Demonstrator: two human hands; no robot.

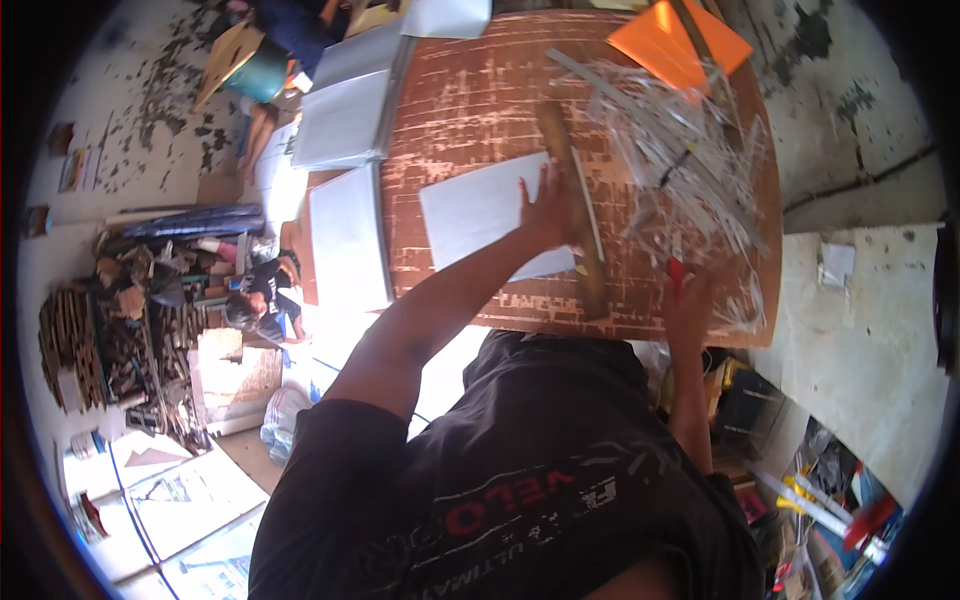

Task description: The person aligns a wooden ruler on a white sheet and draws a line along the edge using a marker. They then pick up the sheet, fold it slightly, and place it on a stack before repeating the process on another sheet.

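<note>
On the brown, scored tabletop (450, 110), a white sheet (465, 215) lies at a slant. A long wooden bar (580, 215) rests across its right edge. My left hand (547, 210) lies with fingers spread on the sheet, its heel and thumb side against the bar. To the right of the bar, my right hand (688, 300) is closed around a red cutter knife (676, 272), which points away from me. The blade is hard to make out. Right beside that hand sits a heap of thin, clear cut-off strips (690, 170).
Stacks of white sheets (348, 235) line the table's left edge. An orange sheet (665, 45) lies at the far right, under a dark strip. Someone sits low at the left (265, 300), near piled wood scraps (170, 320). A pale board (855, 340) stands at right.
</note>
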